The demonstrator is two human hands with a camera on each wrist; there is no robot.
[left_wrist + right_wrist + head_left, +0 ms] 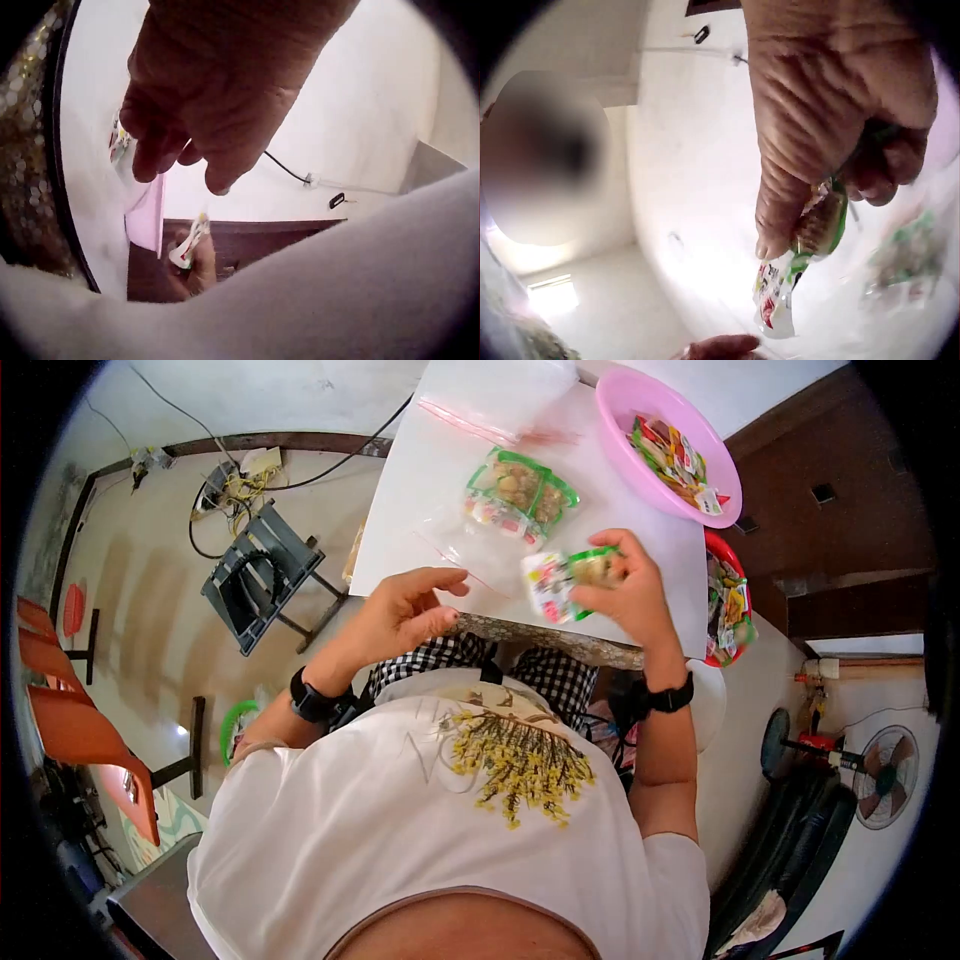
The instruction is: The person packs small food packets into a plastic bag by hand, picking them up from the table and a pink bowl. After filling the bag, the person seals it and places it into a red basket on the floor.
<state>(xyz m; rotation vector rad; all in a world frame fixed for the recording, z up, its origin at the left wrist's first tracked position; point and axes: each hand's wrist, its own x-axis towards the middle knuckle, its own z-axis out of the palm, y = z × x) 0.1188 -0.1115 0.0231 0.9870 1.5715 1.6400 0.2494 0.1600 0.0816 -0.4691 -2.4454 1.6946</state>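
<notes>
My right hand (pixel 637 595) grips a small snack packet (pixel 548 586), white with red print at one end and green-edged with a see-through window at the other. In the right wrist view, thumb and fingers pinch this packet (pixel 774 296) by its green part. Over the table's near edge, my left hand (pixel 412 610) holds nothing, its fingers loosely bent and thumb apart. Between the hands lies a clear plastic bag (pixel 455 548) with a reddish seal line. Similar green-and-white packets (pixel 520 488) lie side by side just beyond it.
More clear bags with red seal lines (pixel 490 405) lie at the white table's (pixel 400 510) far end. A pink basin (pixel 615 435) of assorted packets stands at the far right corner. Below it sits a red container (pixel 735 555) with more packets. A folding stool (pixel 262 575) stands left.
</notes>
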